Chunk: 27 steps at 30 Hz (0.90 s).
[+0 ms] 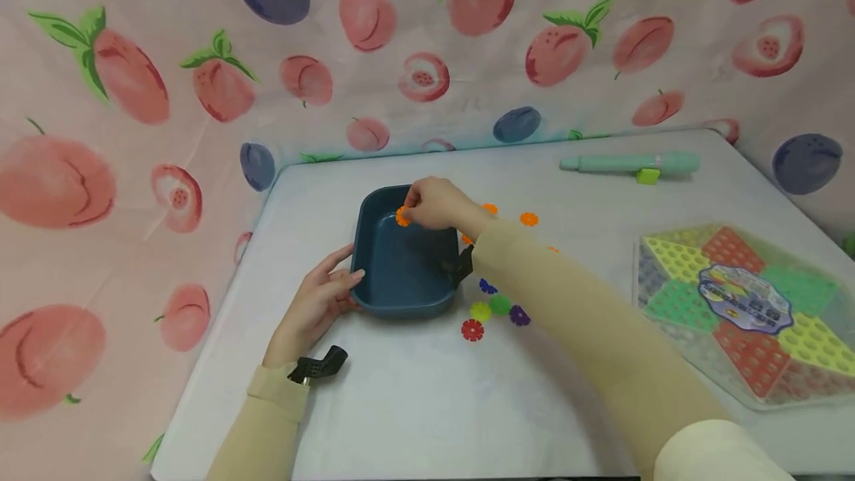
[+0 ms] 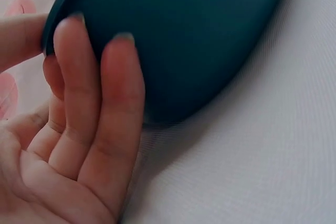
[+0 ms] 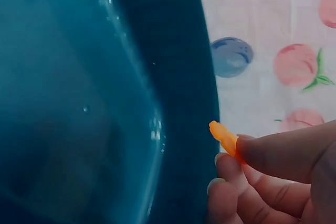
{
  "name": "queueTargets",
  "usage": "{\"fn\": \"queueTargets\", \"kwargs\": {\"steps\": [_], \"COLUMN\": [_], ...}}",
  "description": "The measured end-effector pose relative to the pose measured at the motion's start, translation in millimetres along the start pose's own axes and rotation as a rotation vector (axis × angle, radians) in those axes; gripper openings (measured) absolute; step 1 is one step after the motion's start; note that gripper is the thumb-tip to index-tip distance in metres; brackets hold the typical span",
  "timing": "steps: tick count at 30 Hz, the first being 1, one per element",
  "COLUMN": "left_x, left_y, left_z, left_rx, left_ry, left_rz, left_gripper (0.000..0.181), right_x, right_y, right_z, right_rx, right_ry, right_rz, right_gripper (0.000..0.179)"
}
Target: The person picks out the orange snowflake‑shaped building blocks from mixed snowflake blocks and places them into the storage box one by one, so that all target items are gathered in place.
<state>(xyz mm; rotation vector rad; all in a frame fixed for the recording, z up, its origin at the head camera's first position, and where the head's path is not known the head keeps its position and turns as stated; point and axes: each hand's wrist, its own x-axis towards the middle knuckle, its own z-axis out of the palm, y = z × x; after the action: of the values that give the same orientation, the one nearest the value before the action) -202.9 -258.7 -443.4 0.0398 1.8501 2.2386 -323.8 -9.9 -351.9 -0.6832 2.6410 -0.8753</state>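
Observation:
A dark blue rectangular tub (image 1: pixel 401 266) with rounded corners stands on the white table. My left hand (image 1: pixel 319 303) grips its left side, thumb over the rim; in the left wrist view its fingers (image 2: pixel 121 82) lie against the outer wall. Over the tub's far part, my right hand (image 1: pixel 437 203) pinches an orange snowflake-shaped plastic disc (image 1: pixel 402 215) between thumb and fingertips. In the right wrist view that disc (image 3: pixel 224 139) appears edge-on beside the tub wall (image 3: pixel 178 77). The visible part of the tub's floor is bare.
Loose snowflake discs lie right of the tub: red (image 1: pixel 472 330), yellow-green (image 1: pixel 480 311), green (image 1: pixel 499 305), purple (image 1: pixel 519 315), blue (image 1: pixel 488 286) and orange (image 1: pixel 529 219). My right forearm hides some. Farther right are a hexagonal board-game box (image 1: pixel 744 310) and a mint-green wand-like object (image 1: pixel 614 163).

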Motion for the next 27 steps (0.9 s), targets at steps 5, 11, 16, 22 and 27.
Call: {"fn": "queueTargets", "kwargs": {"steps": [5,11,16,22,27], "left_x": [-0.1,-1.8,-3.1,-3.7,-1.3], "left_y": [4.7,8.7,6.5,1.4,-0.2], "left_z": [-5.2,-8.5,-9.2,-6.2,-2.7], "left_rx": [-0.009,-0.012,-0.007,-0.002,-0.007], "left_ry": [-0.016,-0.037,-0.036,-0.016,-0.010], "left_rz": [0.020,0.016,0.009,0.000,0.005], "left_gripper": [0.067,0.070,0.070,0.070,0.069], "right_x": [14.6,30.1,41.6,55.6,58.4], "right_y": [-11,-25,-31,-20,-10], "right_z": [7,12,17,34,44], "right_rx": [-0.059,-0.144,-0.088,-0.069,-0.078], "right_ry": [-0.021,-0.035,-0.030,-0.040,0.014], "right_rz": [0.036,0.040,0.070,0.143,0.175], "right_gripper": [0.016,0.011,0.012,0.020,0.022]}}
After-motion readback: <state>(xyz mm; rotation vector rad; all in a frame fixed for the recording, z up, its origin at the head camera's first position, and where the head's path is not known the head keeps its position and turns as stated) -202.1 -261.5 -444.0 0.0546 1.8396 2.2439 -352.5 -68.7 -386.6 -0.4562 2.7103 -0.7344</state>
